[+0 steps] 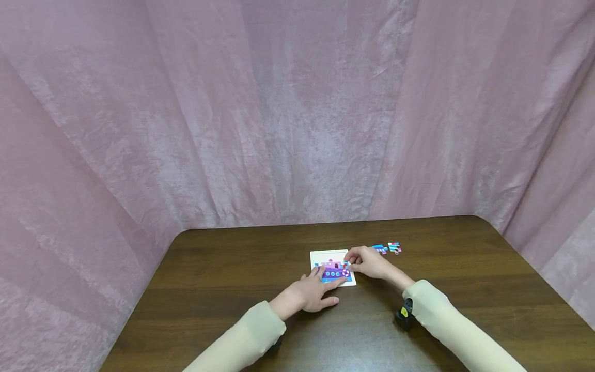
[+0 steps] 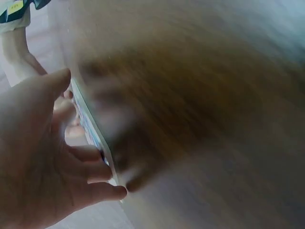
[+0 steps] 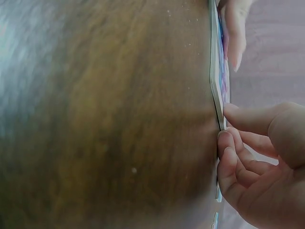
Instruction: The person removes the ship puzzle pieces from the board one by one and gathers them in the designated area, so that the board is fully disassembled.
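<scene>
A white-framed jigsaw puzzle (image 1: 335,274) with a purple ship picture lies flat on the table. Straight, spread fingers of my left hand (image 1: 313,293) rest across its lower left part and hide some of the picture. At the puzzle's right side, my right hand (image 1: 372,262) pinches a small puzzle piece (image 1: 346,266) with some red on it between thumb and index finger, mostly covered by the fingertips. The right wrist view shows the right thumb (image 3: 255,119) at the board's top and the other fingers curled beside its edge.
Loose puzzle pieces (image 1: 394,247) lie just beyond the right hand, one partly hidden behind it. The brown wooden table (image 1: 232,274) reaches back to a pink curtain (image 1: 297,129).
</scene>
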Demonstrator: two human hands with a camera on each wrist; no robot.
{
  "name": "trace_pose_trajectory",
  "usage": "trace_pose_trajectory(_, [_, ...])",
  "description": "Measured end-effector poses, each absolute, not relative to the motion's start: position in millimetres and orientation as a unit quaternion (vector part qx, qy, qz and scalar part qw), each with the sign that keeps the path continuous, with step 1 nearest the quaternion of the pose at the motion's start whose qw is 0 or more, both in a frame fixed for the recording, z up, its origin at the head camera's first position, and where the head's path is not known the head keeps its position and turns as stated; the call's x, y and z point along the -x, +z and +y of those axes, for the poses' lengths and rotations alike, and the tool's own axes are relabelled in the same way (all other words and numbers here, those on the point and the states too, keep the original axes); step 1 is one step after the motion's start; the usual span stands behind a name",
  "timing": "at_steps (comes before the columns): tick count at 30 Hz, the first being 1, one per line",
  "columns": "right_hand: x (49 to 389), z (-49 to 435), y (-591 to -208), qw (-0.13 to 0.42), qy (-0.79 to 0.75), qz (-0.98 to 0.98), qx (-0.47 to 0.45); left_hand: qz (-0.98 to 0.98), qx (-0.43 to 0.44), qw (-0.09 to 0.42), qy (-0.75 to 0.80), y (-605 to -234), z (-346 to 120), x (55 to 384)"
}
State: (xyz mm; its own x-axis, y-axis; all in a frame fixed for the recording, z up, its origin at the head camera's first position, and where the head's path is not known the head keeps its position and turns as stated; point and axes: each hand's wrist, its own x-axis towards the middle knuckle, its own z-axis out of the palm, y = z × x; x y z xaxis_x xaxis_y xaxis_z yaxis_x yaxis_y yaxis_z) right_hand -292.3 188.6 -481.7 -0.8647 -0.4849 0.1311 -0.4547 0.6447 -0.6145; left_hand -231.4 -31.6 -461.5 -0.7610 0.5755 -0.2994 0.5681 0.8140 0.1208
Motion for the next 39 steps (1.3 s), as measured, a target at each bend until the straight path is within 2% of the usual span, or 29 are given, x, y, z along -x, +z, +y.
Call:
trace_pose_trajectory(7, [292.3,186.0,-482.8,0.03,-0.34,0.905,0.255,0.944,-0.309,0.111,-0.013,-465.4,-23.6,227.4])
trace_pose_trajectory(19, [294.7,187.1,-483.5,0.02,-0.357,0.897,0.26,0.949,-0.29,0.118,-0.032,-465.3,-21.0,224.6])
trace_pose_trajectory(26, [293.9,186.6,-482.6,0.033,-0.362,0.894,0.262,0.943,-0.307,0.114,-0.052,-465.8,-22.2,225.3])
trace_pose_trajectory(34, [295.2,186.9,-482.1,0.022,-0.37,0.892,0.258,0.94,-0.314,0.112,-0.071,-461.0,-21.7,225.0])
trace_pose_trajectory(39, [294.2,187.7,-479.9,0.036,-0.413,0.879,0.236,0.942,-0.308,0.112,-0.077,-461.1,-21.4,224.0])
